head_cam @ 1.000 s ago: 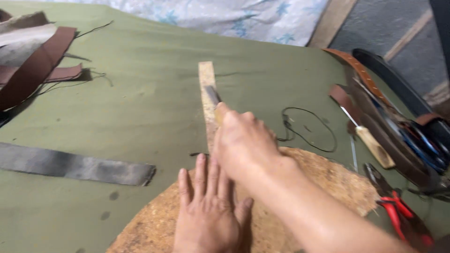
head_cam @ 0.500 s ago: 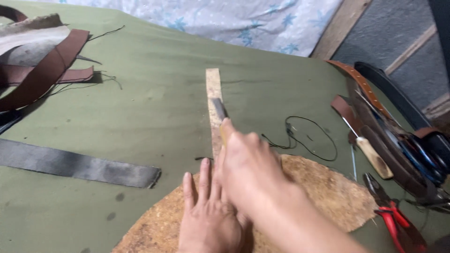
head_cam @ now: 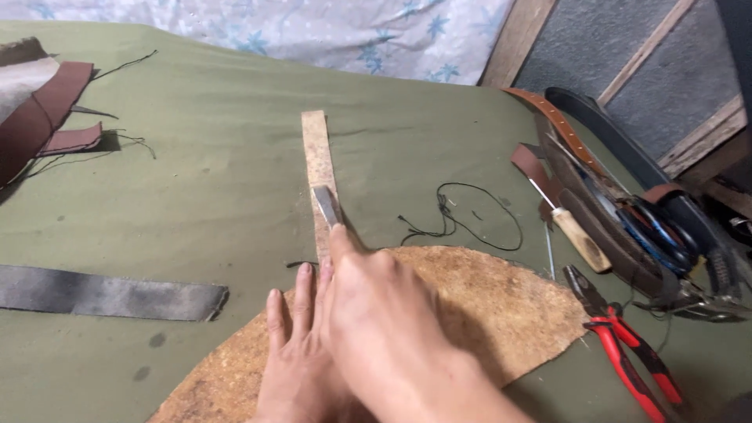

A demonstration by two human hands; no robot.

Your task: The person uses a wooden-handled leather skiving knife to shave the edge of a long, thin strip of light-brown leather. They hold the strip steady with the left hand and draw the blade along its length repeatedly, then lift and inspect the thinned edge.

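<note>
Right hand (head_cam: 384, 313) clenched around a flat metal blade (head_cam: 326, 205), tip aimed at about 11 o'clock on the tan leather strip (head_cam: 317, 160); strip's long axis running 12 to 6 across the green table (head_cam: 196, 180). Left hand (head_cam: 294, 352) released, pressed flat with fingers (head_cam: 301, 294) pointing to 12 on the round cork-brown leather piece (head_cam: 486, 305), just beside the strip's near end. At 3 o'clock: red-handled pliers (head_cam: 627, 352), wooden-handled awl (head_cam: 576, 235), black thread (head_cam: 462, 215); at 9 o'clock, dark grey strap (head_cam: 102, 294).

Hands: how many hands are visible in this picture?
2. The left hand lies flat on the round cork-like board, beside the tan strip. The right hand partly covers it and holds a metal blade on the strip.
</note>
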